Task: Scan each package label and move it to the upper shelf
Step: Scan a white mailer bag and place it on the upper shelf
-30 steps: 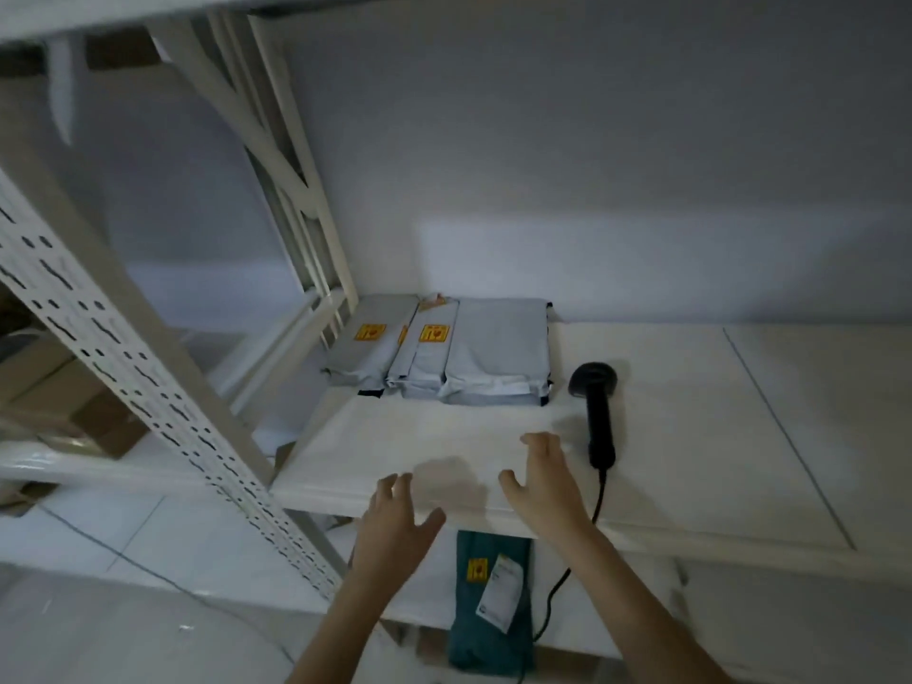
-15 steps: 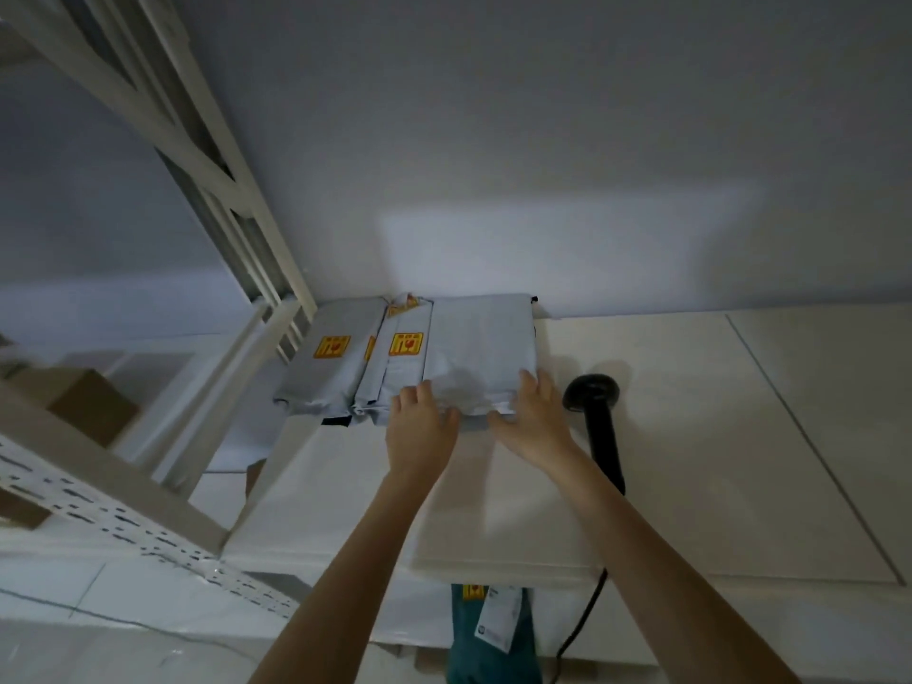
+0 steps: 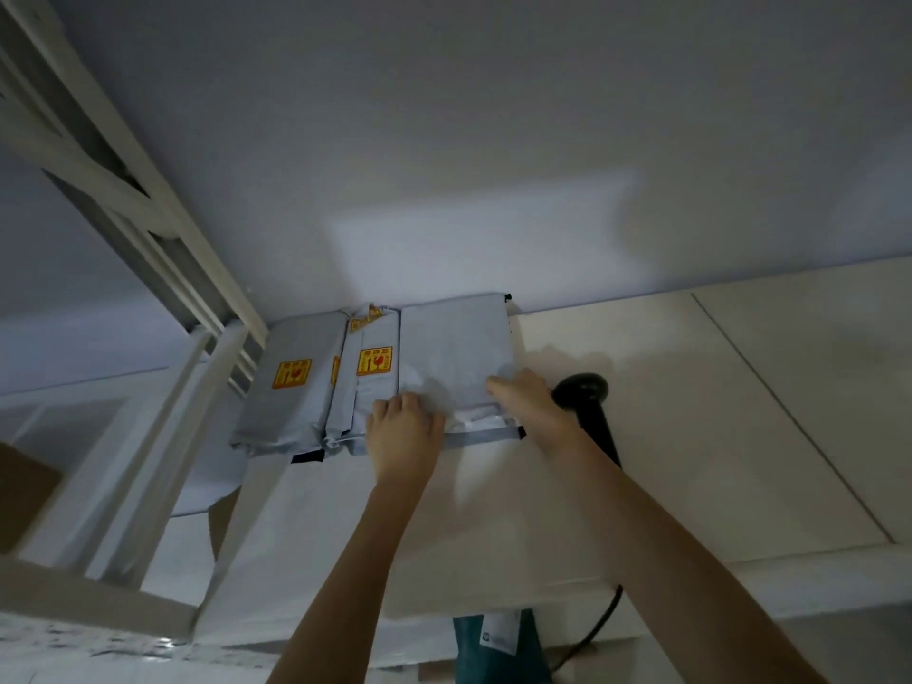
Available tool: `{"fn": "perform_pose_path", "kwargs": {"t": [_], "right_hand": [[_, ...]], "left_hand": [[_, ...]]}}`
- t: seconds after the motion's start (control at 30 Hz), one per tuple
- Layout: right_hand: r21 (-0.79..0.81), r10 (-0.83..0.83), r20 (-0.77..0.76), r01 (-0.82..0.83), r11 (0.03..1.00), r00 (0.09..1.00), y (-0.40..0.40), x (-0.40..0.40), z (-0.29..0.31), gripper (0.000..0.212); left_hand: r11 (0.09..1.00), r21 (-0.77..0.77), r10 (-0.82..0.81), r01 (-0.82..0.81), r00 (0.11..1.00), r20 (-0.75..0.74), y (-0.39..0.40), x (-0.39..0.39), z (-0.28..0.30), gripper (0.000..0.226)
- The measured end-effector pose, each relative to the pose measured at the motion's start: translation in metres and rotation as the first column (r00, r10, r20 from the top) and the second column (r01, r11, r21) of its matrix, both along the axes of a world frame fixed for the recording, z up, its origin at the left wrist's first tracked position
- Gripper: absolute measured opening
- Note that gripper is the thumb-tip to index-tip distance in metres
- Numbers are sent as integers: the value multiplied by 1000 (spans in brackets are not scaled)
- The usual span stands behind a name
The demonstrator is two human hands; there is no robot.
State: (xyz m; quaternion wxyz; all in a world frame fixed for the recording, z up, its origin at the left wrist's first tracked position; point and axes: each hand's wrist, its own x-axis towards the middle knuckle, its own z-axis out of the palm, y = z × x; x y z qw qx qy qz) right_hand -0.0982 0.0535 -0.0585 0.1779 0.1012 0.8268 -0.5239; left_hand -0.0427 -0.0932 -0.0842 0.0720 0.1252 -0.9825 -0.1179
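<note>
Lay flat at the back of the upper shelf (image 3: 641, 486), against the wall: grey package (image 3: 454, 353), rightmost in a row of three. Reached from its near end by both hands. Left hand (image 3: 402, 436) placed on the near left corner, fingers curled down onto the crumpled wrapping; whether pinched or merely pressed, could not be told. Right hand (image 3: 530, 409) laid on the near right corner, fingers fairly straight and resting on the wrapping, nothing clasped. Just left of it, touching: second grey package (image 3: 370, 387) and third grey package (image 3: 291, 387), each marked with a yellow sticker. Just right of the right hand, on the same shelf: black scanner (image 3: 585, 397), cord trailing over the front edge. Below the shelf edge, partly hidden: teal package (image 3: 493, 649) with a white label.
</note>
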Motion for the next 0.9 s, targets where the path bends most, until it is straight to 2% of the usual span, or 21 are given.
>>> {"fn": "perform_pose_path", "kwargs": {"t": [0.13,0.23,0.33,0.4,0.47,0.53,0.6,0.7,0.77,0.83,0.9], "right_hand": [[31,-40,-25,40,999,999,-3,0,6,34],[-38,-99,-76,96,995,992,-10,-1,7,42],[-112,-174,-156,158,981,972,-17,2,9,33],[-118,-240,-265,215,969,934,-21,6,9,32],[-127,-275,-373,245,961,886,-28,15,16,36],[-111,-240,-462,212,971,854,-38,25,24,41],[4,-126,-546,152,988,829,-49,35,32,48],[181,10,-662,147,972,749,-58,46,35,56],[210,43,-698,147,966,715,-61,50,35,57],[205,79,-710,99,974,699,-60,53,35,60],[104,85,-675,-20,994,733,-53,55,33,68]], "left_hand": [[996,-29,-86,85,996,-32,-3,7,-4,44],[994,-19,-113,111,991,-65,-7,8,-5,58],[993,27,-113,114,993,-24,-10,8,1,67],[989,124,-82,84,996,-27,-10,2,16,78],[958,277,-43,71,993,-108,-7,-10,45,75],[946,306,-45,105,979,-197,-1,-27,79,61],[948,298,-65,109,986,-154,6,-50,111,63],[982,183,-63,47,994,84,12,-83,138,70],[998,30,-64,60,979,195,13,-92,140,63],[993,-84,-64,84,974,218,14,-94,138,48],[993,-89,-63,82,978,197,10,-93,132,38]]}}
